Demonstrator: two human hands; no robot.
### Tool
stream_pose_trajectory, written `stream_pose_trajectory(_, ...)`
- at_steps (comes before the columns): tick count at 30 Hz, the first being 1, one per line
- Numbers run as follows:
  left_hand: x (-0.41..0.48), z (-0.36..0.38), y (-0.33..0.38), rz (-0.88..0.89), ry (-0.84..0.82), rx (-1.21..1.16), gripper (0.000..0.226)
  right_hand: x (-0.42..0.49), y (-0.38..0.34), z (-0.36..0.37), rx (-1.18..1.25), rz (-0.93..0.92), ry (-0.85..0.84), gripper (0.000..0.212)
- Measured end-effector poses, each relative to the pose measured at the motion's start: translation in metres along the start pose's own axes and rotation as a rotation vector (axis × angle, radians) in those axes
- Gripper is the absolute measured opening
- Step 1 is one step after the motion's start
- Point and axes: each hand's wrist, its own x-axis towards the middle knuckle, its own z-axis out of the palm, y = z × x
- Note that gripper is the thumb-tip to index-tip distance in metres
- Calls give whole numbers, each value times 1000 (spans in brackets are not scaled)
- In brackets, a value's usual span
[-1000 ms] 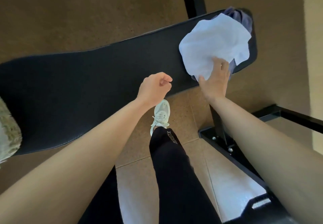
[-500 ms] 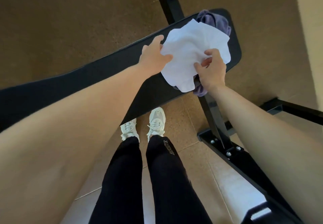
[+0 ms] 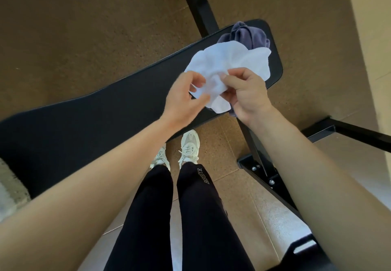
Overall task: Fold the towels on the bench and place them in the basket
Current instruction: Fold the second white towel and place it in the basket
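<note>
Left hand (image 3: 186,98) and right hand (image 3: 247,95) both pinch crumpled white towel (image 3: 232,61) over black bench (image 3: 101,112); purple towel (image 3: 247,34) behind; trouser lettering (image 3: 203,176) unreadable.

A towel (image 3: 230,63) is held over the right end of the table (image 3: 105,110), between the left hand (image 3: 184,97) and the right hand (image 3: 247,95). A second towel (image 3: 247,36) is heaped behind and partly under it. Two shoes (image 3: 189,148) are set on the floor (image 3: 84,38) before the table.
</note>
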Motion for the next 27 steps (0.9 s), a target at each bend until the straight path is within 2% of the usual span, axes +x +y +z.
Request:
stream_pose_trajectory(2, -20, 3, 6, 27, -58, 9, 48, -14, -3, 8, 5, 18, -101, 23)
stream_pose_trajectory(4, -29, 4, 9, -2, -3, 32, 51, -27, -4, 16, -20, 18, -180, 31)
stream_pose_trajectory(7, -32, -3, 12, -46, 134, -5, 19, -41, -6, 28, -107, -81, -218, 28)
stream_pose_trajectory(9, -34, -14, 17, -94, 199, -92, 8, -49, -12, 33, -147, -151, -204, 25)
stream_pose_trajectory(10, -35, -21, 22, -119, 217, -147, 11, -52, -15, 35, -221, -217, -187, 27)
stream_pose_trajectory(13, -40, -48, 33, -164, 219, -276, 22, -59, -21, 42, -675, -583, -116, 34)
stream_pose_trajectory(16, -50, -71, 47, -156, 185, -296, 31, -60, -18, 54, -938, -840, -38, 20)
stream_pose_trajectory(18, -58, -86, 58, -137, 190, -259, 32, -58, -15, 65, -1045, -914, -28, 12)
stream_pose_trajectory(21, -71, -117, 66, -131, 189, -138, 24, -58, -11, 78, -1067, -818, -36, 12)
stream_pose_trajectory(24, -87, -151, 59, -207, 168, 85, 7, -61, -4, 91, -924, -595, -25, 12)
stream_pose_trajectory(27, -103, -176, 42, -211, 220, 349, 9, -67, 8, 112, -814, -395, -65, 15)
